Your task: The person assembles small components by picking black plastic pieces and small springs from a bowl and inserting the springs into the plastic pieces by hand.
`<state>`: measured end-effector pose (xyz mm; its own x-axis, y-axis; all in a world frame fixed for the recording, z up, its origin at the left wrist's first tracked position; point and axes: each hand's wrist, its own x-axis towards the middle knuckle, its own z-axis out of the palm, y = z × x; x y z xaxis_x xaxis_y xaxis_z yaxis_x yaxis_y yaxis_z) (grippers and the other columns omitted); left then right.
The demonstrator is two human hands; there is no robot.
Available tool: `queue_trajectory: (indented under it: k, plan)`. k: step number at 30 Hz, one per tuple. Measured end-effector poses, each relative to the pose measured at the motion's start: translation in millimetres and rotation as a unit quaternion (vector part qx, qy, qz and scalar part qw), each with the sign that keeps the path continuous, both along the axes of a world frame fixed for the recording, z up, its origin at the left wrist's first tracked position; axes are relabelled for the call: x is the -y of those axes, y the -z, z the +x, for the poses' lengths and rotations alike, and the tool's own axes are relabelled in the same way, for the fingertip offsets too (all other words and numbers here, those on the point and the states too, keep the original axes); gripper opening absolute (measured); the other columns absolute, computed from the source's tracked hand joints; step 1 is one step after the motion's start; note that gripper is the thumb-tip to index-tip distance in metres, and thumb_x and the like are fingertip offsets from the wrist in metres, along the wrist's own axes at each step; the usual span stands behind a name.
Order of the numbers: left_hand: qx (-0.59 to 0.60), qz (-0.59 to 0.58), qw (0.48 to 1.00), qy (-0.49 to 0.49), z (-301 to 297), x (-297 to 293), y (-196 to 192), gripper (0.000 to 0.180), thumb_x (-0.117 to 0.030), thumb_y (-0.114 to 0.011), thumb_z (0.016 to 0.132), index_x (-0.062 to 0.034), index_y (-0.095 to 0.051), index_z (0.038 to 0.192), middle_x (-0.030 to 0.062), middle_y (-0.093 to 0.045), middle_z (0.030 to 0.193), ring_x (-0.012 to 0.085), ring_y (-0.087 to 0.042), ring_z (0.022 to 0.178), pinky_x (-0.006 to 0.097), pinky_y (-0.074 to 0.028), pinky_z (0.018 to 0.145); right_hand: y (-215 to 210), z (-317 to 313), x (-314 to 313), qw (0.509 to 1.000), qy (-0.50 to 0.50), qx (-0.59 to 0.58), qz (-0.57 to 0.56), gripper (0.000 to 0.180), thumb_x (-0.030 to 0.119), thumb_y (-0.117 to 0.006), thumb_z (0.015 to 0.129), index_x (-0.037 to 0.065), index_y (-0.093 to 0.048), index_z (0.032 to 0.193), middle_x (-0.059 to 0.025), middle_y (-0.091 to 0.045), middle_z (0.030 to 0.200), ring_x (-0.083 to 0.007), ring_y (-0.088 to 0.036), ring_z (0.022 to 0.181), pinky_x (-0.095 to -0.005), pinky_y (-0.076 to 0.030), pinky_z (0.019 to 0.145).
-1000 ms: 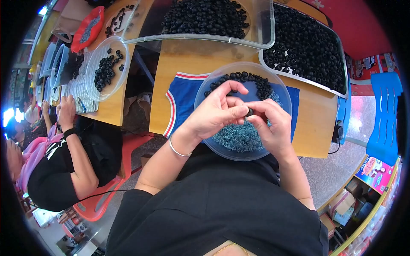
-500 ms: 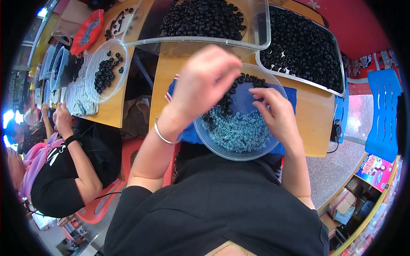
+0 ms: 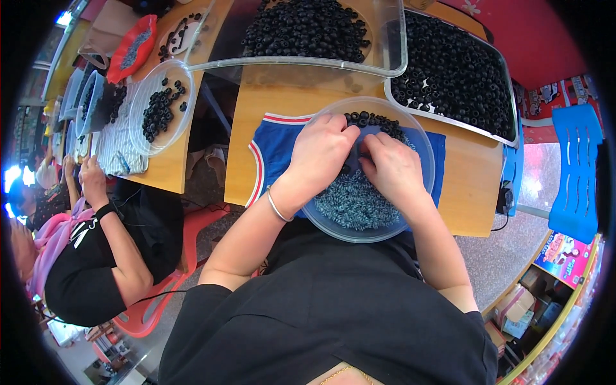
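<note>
A round clear bowl (image 3: 374, 237) in front of me holds small silvery-blue ridged pieces (image 3: 356, 202), like little screws or springs. Several round black beadlike parts (image 3: 378, 120) lie along its far side. Over the bowl's left half is my left hand (image 3: 324, 151), its fingers curled inward. Facing it, my right hand (image 3: 394, 165) is closed with fingertips bent toward the left one. The fingertips almost meet over the middle of the bowl. Something dark shows between them, but the fingers cover most of it. Under the bowl lies a blue cloth (image 3: 276, 151) with red-and-white trim.
Beyond the bowl stands a large clear bin (image 3: 301, 62) of black parts. To its right is a tray (image 3: 443, 123) heaped with similar parts. At left, a co-worker (image 3: 102, 256) sits by another clear bowl (image 3: 144, 151). A blue plastic chair (image 3: 574, 173) stands at far right.
My left hand has come down from above the bowl's far left rim into the bowl. My right hand has shifted left and closed, so the fingertips are now close together.
</note>
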<state>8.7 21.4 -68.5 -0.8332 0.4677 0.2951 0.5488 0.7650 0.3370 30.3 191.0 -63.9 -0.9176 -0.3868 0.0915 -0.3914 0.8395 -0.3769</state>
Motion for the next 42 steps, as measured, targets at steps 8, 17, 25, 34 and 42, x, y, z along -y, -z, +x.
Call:
queue_trajectory:
  k: [8,17,25,34,42]
  plan:
    - [-0.016,-0.026,1.000,-0.007,1,-12,2,0.017,-0.009,-0.069,0.068,-0.0088,-0.061,0.083,0.0070,-0.059,0.082,0.0267,-0.057,0.084,0.037,-0.048,0.075,-15,4,-21,0.967,0.097,0.092,-0.217,0.017,0.004,-0.069,0.072,0.004,-0.055,0.083,-0.0110,-0.064,0.074,-0.0224,-0.064,0.065,-0.0338,-0.050,0.059]
    - [0.239,0.250,0.938,-0.019,6,-9,-14,0.022,-0.001,-0.068,0.077,-0.0038,-0.063,0.098,0.0053,-0.063,0.087,0.0166,-0.064,0.080,0.027,-0.051,0.073,-18,6,-38,0.894,0.159,0.117,-0.403,0.014,0.002,-0.069,0.076,0.002,-0.063,0.089,-0.0020,-0.065,0.078,-0.0052,-0.059,0.068,-0.0198,-0.047,0.060]
    - [0.521,0.648,0.555,0.024,15,7,-7,0.018,-0.002,-0.068,0.084,-0.0009,-0.061,0.101,0.0098,-0.066,0.098,0.0176,-0.067,0.089,0.026,-0.054,0.076,-35,14,-29,0.893,0.071,0.093,-0.435,0.014,0.000,-0.072,0.077,0.002,-0.069,0.091,-0.0039,-0.065,0.083,-0.0064,-0.060,0.071,-0.0184,-0.047,0.063]
    - [0.550,0.692,0.463,0.065,26,-3,2,0.016,-0.004,-0.069,0.084,-0.0025,-0.061,0.098,0.0106,-0.067,0.097,0.0189,-0.067,0.091,0.029,-0.055,0.082,-38,17,-13,0.912,0.017,-0.017,-0.409,0.020,-0.006,-0.072,0.073,0.003,-0.071,0.090,-0.0062,-0.066,0.083,-0.0122,-0.064,0.072,-0.0222,-0.052,0.057]
    - [0.556,0.709,0.427,0.076,25,-2,8,0.012,-0.003,-0.065,0.087,-0.0028,-0.063,0.100,0.0085,-0.066,0.098,0.0161,-0.065,0.091,0.028,-0.055,0.082,-35,15,-17,0.947,-0.038,-0.109,-0.301,0.024,-0.003,-0.073,0.072,0.007,-0.072,0.093,-0.0073,-0.065,0.082,-0.0155,-0.063,0.072,-0.0267,-0.051,0.059]
